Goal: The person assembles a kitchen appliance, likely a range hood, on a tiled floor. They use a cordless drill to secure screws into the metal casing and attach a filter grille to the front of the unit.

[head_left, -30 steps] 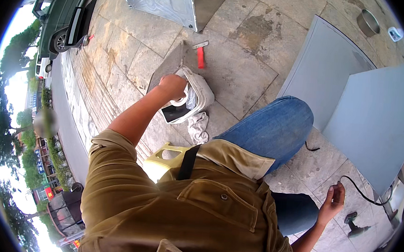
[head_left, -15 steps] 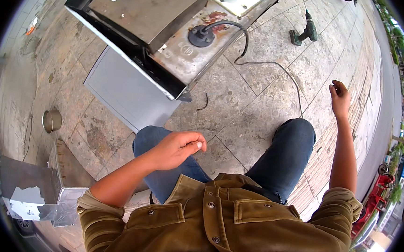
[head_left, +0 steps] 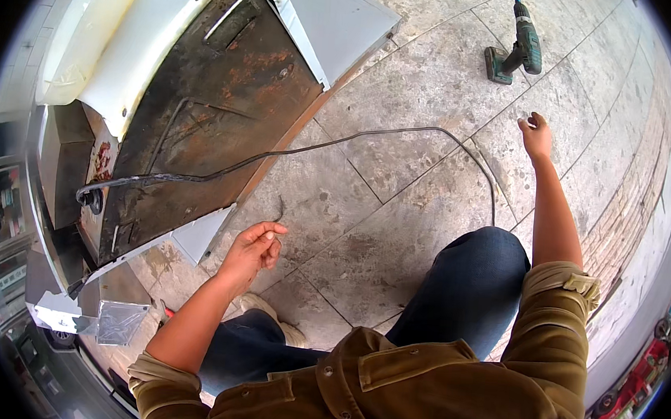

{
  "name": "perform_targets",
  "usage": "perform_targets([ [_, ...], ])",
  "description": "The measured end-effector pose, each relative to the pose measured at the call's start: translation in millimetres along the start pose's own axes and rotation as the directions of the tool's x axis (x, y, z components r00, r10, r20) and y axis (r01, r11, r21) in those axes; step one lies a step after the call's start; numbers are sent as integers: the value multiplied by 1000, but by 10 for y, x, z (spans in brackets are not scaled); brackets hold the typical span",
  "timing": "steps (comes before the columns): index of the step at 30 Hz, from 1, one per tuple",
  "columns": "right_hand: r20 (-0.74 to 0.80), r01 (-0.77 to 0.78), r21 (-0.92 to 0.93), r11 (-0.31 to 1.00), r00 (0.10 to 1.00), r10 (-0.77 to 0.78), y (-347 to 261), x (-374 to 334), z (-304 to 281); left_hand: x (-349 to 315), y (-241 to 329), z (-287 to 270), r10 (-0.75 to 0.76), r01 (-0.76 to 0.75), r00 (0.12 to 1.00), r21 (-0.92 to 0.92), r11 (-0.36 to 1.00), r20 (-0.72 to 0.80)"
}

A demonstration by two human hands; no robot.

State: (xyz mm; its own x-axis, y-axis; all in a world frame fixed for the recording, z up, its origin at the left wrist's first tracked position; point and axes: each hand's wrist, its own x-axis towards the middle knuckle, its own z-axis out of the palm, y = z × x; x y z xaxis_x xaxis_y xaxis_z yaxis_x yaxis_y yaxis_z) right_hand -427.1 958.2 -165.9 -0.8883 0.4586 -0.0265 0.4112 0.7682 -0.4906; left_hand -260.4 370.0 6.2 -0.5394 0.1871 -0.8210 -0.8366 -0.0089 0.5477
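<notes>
Hovering over stone paving [head_left: 414, 199], left hand [head_left: 248, 258] curls, thumb close to forefinger; whether tips meet, cannot tell. Short dark strip [head_left: 280, 208] lies on paving beyond hand. Right hand [head_left: 536, 136], fingers loosely bent and parted from thumb, nearest green-black drill [head_left: 525, 48] lying on paving. Dark cable [head_left: 360, 133] leaves round fitting [head_left: 93, 200] near lower left corner of rusty panel [head_left: 240, 129], crosses panel's right edge, extends toward right knee [head_left: 488, 255].

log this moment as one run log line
left hand: fingers curled, grip unclear | right hand: near power drill, not touching | power drill: on paving | black cable: passes across rusty panel in view
</notes>
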Motion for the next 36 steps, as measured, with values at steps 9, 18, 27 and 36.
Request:
perform_targets([
  [9,-37,55,296,954,998,-46,133,1338,991,-489,-328,855,-99,-57,923,-388,920,-371],
  [18,-112,43,682,730,993,46,125,2032,1314,-931,-109,1320,-30,-211,799,-328,921,-600],
  [27,88,49,793,607,977,-194,260,1540,1112,-538,627,1413,83,-222,904,-294,930,-420],
  [36,373,-228,911,342,811,-452,-639,57,-623,145,1420,1463,271,-354,894,-190,916,-358],
])
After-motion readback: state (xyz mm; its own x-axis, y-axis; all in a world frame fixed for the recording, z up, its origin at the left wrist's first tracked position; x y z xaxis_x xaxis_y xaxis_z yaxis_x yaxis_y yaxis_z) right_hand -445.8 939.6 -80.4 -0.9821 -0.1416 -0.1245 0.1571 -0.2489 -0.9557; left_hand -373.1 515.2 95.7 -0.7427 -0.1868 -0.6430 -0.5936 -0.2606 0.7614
